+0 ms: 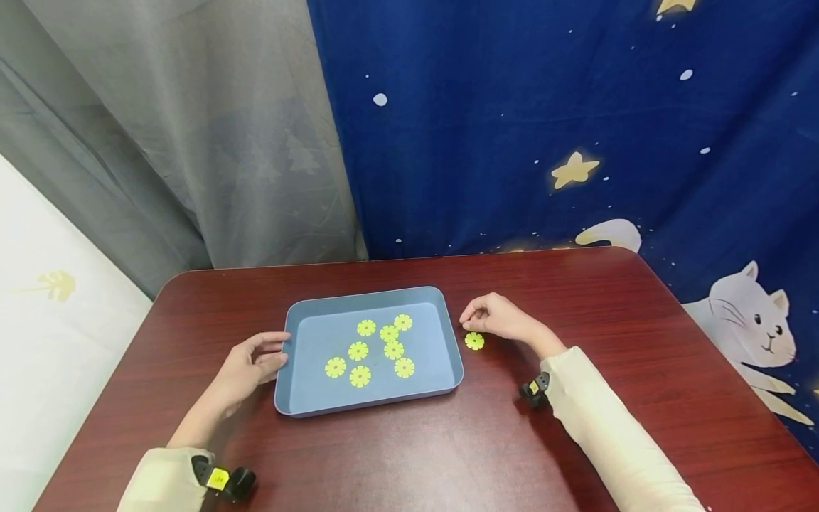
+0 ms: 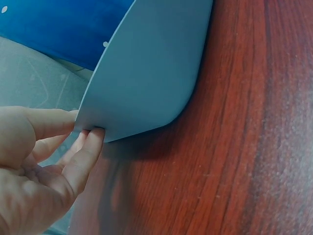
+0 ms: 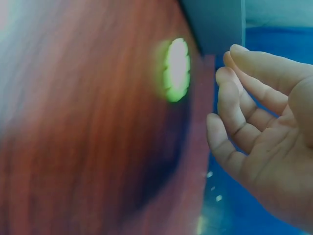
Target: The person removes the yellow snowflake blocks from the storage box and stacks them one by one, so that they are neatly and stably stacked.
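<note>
A blue-grey rectangular tray (image 1: 367,407) lies on the table with several yellow-green notched plastic discs (image 1: 360,376) spread over its floor. At its left end my left hand (image 1: 246,366) holds the rim; in the left wrist view the thumb (image 2: 90,147) lies against the outer wall and a fingertip goes behind the rim. To the right of the tray, one more yellow-green disc (image 1: 474,341) sits on the tabletop. Just above this disc is my right hand (image 1: 502,318), its fingers loosely bent. The right wrist view shows nothing between its fingertips, with the disc (image 3: 177,71) apart from them.
The dark red wooden table (image 1: 448,455) ends at a rounded back edge. Behind it hang a grey curtain (image 1: 269,142) and a blue curtain (image 1: 480,142) with stars and a cat. A black wrist camera (image 1: 222,478) sits on the left sleeve, another (image 1: 534,389) on the right.
</note>
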### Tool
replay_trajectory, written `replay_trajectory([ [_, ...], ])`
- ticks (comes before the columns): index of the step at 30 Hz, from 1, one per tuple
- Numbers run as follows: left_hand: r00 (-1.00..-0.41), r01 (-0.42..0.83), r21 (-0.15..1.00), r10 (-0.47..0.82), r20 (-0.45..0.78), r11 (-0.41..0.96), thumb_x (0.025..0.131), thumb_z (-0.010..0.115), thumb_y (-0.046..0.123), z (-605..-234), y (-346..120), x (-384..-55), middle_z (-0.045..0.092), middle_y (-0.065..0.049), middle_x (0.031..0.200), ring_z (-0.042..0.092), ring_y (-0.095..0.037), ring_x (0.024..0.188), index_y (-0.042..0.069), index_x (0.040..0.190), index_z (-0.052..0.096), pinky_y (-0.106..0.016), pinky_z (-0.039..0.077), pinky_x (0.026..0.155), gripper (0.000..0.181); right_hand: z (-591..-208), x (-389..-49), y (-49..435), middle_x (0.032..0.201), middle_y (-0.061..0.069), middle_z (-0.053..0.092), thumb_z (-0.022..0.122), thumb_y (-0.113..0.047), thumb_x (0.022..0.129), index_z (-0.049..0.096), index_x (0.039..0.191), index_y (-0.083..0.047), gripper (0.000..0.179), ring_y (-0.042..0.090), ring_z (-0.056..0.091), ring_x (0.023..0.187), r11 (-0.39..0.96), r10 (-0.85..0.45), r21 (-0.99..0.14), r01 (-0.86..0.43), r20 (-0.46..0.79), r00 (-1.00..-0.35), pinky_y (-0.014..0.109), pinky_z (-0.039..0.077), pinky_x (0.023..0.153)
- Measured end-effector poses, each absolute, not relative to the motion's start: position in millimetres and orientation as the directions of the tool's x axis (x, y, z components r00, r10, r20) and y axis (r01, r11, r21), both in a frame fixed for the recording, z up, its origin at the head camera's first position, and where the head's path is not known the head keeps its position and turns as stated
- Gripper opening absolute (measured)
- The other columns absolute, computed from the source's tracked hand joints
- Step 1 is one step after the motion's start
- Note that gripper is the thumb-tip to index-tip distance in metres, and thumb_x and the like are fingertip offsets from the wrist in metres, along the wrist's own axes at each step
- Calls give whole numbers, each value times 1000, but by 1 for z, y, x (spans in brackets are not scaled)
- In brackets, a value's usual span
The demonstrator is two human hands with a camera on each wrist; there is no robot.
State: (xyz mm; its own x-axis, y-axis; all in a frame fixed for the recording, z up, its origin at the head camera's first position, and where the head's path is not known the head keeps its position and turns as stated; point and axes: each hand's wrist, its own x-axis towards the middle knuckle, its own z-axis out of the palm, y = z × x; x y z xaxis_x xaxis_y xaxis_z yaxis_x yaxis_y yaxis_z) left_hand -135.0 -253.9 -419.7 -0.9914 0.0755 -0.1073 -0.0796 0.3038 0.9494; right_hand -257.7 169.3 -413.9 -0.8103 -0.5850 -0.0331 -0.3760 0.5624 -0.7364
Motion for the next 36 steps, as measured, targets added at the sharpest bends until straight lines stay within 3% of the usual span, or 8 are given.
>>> replay_trajectory([
  [21, -992, -78, 948, 68, -104, 309, 90, 55, 0, -419, -252, -133, 45, -28, 117, 59, -19, 94, -8, 130, 41, -33, 52, 77, 43, -379, -233, 120, 77, -4, 63, 68, -12, 83, 67, 92, -1, 14, 7, 58, 72, 477, -767, -692, -542, -26, -642, 22, 50, 68],
  [36, -993, -67, 945, 69, -94, 320, 90, 55, 0, -419, -252, -134, 45, -28, 116, 59, -21, 95, -8, 130, 41, -34, 52, 77, 43, -372, -232, 87, 84, -4, 63, 68, -10, 82, 67, 94, -1, 15, 4, 56, 74, 426, -861, -704, -569, -122, -494, 20, 49, 70],
])
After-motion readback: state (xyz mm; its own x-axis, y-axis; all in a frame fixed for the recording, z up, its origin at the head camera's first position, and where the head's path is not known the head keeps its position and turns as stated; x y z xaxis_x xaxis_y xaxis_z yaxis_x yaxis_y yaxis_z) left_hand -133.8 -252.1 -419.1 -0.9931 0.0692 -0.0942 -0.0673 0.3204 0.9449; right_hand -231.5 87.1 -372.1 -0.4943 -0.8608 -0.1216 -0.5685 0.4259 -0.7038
